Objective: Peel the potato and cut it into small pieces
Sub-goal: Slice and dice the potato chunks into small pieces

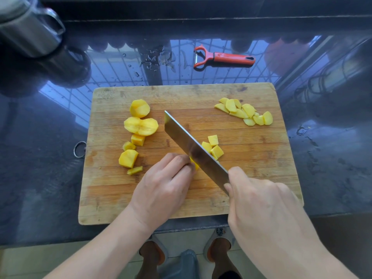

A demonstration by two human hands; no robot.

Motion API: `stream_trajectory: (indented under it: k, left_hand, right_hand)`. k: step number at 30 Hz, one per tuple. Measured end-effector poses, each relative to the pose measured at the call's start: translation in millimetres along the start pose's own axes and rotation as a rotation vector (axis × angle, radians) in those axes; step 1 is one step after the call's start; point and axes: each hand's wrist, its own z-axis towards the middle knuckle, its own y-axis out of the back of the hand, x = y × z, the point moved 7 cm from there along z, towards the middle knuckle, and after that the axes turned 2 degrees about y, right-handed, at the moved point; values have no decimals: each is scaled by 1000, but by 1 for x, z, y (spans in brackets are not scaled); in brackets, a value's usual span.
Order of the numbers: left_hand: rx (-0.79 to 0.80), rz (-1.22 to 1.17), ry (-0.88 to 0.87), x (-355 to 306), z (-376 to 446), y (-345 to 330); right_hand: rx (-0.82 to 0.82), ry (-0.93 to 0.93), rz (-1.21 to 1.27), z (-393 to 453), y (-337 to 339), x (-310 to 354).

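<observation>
Here the potato piece (193,163) being cut lies near the middle of the wooden cutting board (251,178), mostly hidden: only a sliver of yellow shows between the left hand (163,184) and the knife blade (193,150). The left hand's fingers are curled down over that piece, pinning it to the board, fingertips right against the flat of the blade. The right hand (261,206) is wrapped round the knife's handle, which it covers, and the blade runs diagonally from it toward the board's far edge.

Just on the other side of the blade, three small square cubes (214,146) sit close together on the board. Toward the board's left side lie larger peeled chunks (141,125), two rounded ones farthest from the person, then smaller ones and a thin strip nearer. Near the board's far right corner is a heap of thin slices (245,113).

Beyond the board's far edge, on the dark glossy counter (332,158), a red peeler (223,57) lies on its side among water drops. A steel jug (28,27) stands past the board's far left corner.
</observation>
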Motion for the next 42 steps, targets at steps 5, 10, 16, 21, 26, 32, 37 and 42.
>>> stream_trajectory:
  k: [5, 10, 16, 21, 26, 32, 37, 42]
  left_hand:
    - [-1, 6, 2, 0, 1, 2]
    - [-15, -7, 8, 0, 2, 3]
    - [-39, -15, 38, 2, 1, 4]
    - [27, -262, 293, 19, 9, 14]
    - [514, -102, 270, 25, 41, 10]
    - [704, 105, 689, 25, 30, 6]
    - [762, -584, 1241, 10, -3, -14]
    - [651, -863, 1392, 4, -10, -10]
  right_hand:
    - [12, -57, -1, 10, -17, 2]
    - [-33, -74, 62, 22, -19, 7]
    - [-150, -145, 130, 19, -2, -18]
    - [-167, -170, 170, 16, 10, -33]
    - [-189, -185, 210, 14, 17, -41]
    - [-179, -177, 245, 7, 16, -40]
    - [-110, -136, 227, -2, 3, -27]
    - [-22, -93, 192, -11, -5, -17]
